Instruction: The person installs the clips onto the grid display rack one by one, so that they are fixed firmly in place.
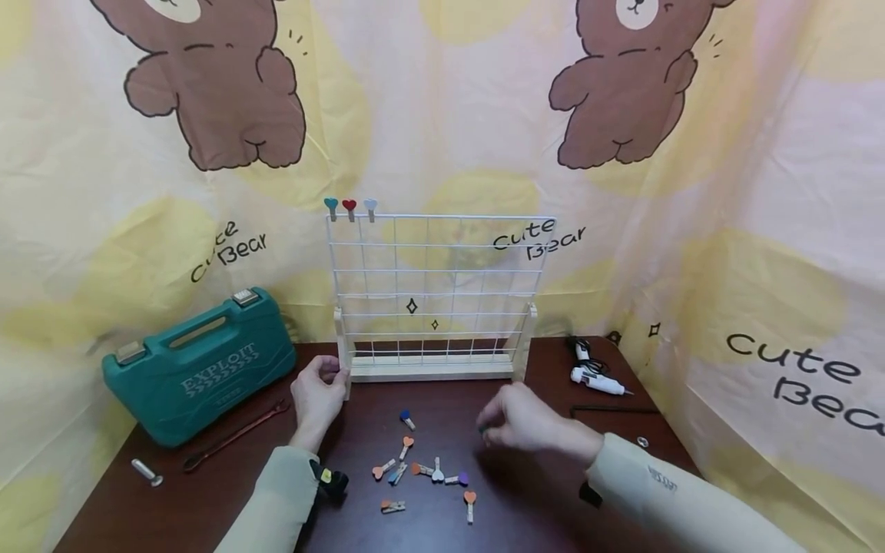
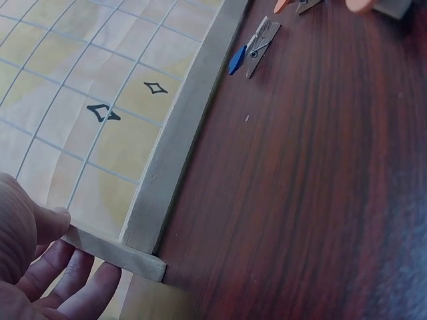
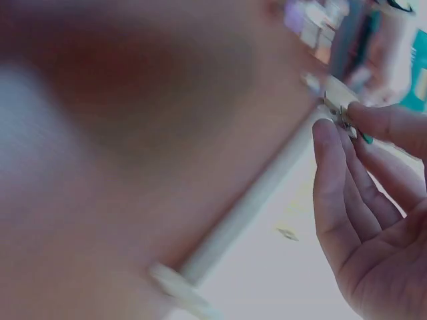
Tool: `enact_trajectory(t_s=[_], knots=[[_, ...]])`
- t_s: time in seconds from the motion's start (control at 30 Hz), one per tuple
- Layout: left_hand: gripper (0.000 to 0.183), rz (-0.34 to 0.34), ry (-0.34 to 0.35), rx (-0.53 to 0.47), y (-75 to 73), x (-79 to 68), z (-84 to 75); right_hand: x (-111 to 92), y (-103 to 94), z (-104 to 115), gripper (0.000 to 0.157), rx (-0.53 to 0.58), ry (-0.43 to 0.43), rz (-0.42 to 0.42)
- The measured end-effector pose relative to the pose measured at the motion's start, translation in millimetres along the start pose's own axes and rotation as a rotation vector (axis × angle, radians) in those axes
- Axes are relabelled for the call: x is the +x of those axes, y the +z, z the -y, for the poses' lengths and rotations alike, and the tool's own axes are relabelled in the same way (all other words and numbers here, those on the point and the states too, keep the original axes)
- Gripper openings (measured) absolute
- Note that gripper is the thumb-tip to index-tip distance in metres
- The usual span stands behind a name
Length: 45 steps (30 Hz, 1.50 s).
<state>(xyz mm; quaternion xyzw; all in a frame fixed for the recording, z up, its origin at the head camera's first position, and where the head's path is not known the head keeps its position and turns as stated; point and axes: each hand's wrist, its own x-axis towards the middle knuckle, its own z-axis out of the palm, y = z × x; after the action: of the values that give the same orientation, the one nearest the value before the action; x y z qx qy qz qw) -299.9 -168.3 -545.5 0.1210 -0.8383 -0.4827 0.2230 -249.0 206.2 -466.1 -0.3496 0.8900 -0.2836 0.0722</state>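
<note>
A white wire grid rack with a wooden base [image 1: 429,375] stands at the back of the table. My left hand [image 1: 319,393] grips the rack's left wooden end piece [image 2: 117,252], thumb on one side and fingers on the other. Over the table, right of the loose pegs, my right hand [image 1: 518,418] pinches a small clothespin [image 3: 341,119] with a green part between thumb and fingertips. Three heart-topped clothespins, teal [image 1: 331,206], red [image 1: 349,206] and pale [image 1: 370,206], sit clipped along the grid's top left. Several loose clothespins, including a blue one [image 1: 407,419], lie in front.
A teal tool case [image 1: 207,369] stands at the left, with a wrench [image 1: 235,436] and a bolt [image 1: 147,472] before it. At the right lie a white glue gun [image 1: 598,381], a dark hex key [image 1: 615,409] and a small metal piece [image 1: 643,442]. A patterned curtain hangs behind.
</note>
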Motion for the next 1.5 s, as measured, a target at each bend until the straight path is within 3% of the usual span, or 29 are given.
enact_trajectory(t_s=[0.2, 0.4, 0.57, 0.7, 0.87, 1.07, 1.33, 1.4, 1.5], knots=[[0.017, 0.008, -0.004, -0.004, 0.1, 0.1, -1.0, 41.8, -61.4, 43.0, 0.012, -0.048, -0.086, -0.150], [0.017, 0.006, -0.006, -0.009, -3.2, -1.2, -2.6, 97.4, -127.4, 91.4, 0.014, -0.053, -0.185, -0.316], [0.017, 0.004, -0.008, -0.012, -3.4, -0.2, -2.5, 144.2, -171.7, 133.3, 0.018, -0.067, -0.139, -0.380], [0.017, 0.009, -0.015, -0.009, -2.0, 0.9, -2.1, 175.5, -194.2, 155.3, 0.018, -0.081, -0.082, -0.402], [0.017, 0.019, -0.014, -0.009, -1.2, 2.0, -1.5, 202.7, -203.8, 170.2, 0.014, -0.177, -0.082, -0.426], [0.017, 0.016, -0.026, -0.013, -2.0, 1.1, -0.8, 221.3, -197.2, 172.6, 0.016, -0.216, -0.078, -0.381], [0.016, 0.013, -0.015, -0.016, -2.2, 1.3, -1.9, 221.0, -195.2, 166.5, 0.015, -0.203, -0.057, -0.382], [0.016, 0.009, -0.017, -0.017, -2.4, 0.7, -2.0, 218.4, -194.2, 165.6, 0.019, -0.203, -0.074, -0.386], [0.017, 0.013, -0.024, -0.011, -1.3, -0.6, -0.7, 209.5, -189.2, 160.7, 0.026, -0.238, -0.142, -0.457]])
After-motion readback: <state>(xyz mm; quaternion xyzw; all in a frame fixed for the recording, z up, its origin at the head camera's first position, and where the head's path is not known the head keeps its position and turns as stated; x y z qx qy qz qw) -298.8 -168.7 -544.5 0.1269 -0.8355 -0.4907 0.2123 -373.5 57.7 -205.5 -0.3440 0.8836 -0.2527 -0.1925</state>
